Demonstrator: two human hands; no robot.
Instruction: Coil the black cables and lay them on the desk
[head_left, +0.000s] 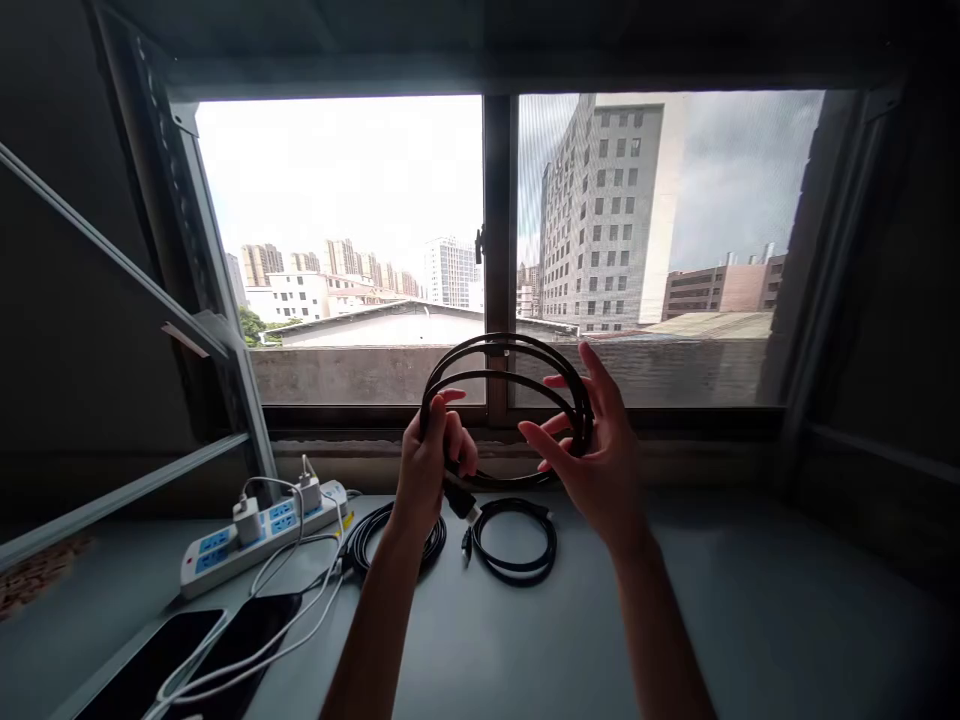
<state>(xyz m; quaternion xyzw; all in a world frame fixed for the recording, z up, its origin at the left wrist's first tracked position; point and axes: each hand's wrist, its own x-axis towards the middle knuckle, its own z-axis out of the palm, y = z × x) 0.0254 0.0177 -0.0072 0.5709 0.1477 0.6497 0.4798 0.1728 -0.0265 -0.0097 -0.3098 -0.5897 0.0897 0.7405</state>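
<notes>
On the power strip (259,535) two white chargers sit plugged in. My left hand (424,462) is fisted tight around the black cable coil (504,400), held above the table (750,620); my right hand (596,455), fingers spread, cradles its far loops. The phones (187,655) are partly cut off.

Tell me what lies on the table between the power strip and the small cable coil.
In the head view, another black cable coil lies between the power strip and small coil.
</notes>
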